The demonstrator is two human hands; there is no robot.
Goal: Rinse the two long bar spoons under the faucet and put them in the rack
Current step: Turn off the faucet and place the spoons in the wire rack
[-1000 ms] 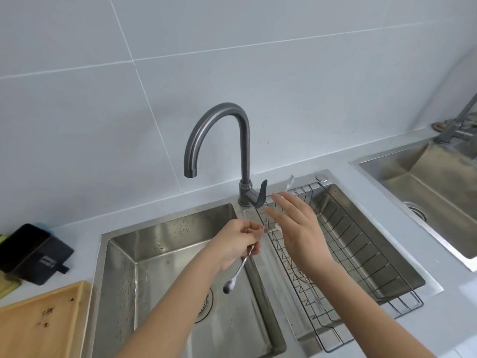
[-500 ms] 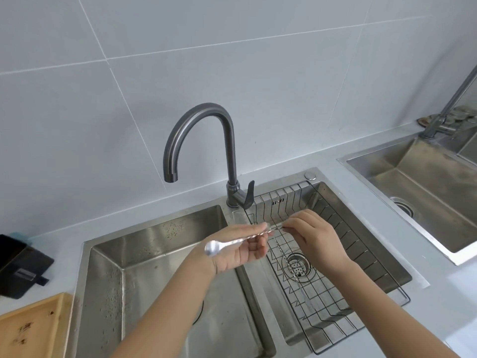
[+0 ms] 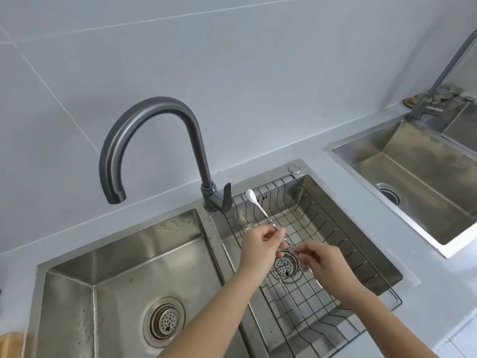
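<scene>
A long silver bar spoon (image 3: 260,210) with a twisted shaft is held over the wire rack (image 3: 361,257) in the right basin. Its bowl points away from me, toward the faucet base. My left hand (image 3: 258,249) pinches the middle of the shaft. My right hand (image 3: 320,262) pinches its near end. A second thin shiny shaft (image 3: 289,298) seems to lie in the rack below my hands, partly hidden. The grey gooseneck faucet (image 3: 154,107) has its spout over the left basin, and no water shows.
The left basin (image 3: 116,267) has a round drain strainer. Another steel sink (image 3: 413,182) with its own tap sits at the right on the grey counter. A wooden board corner (image 3: 10,344) shows at the lower left. White tiled wall behind.
Both hands moved right, from the divider to over the rack. The spoon swung round, so its bowl now points away from me instead of left.
</scene>
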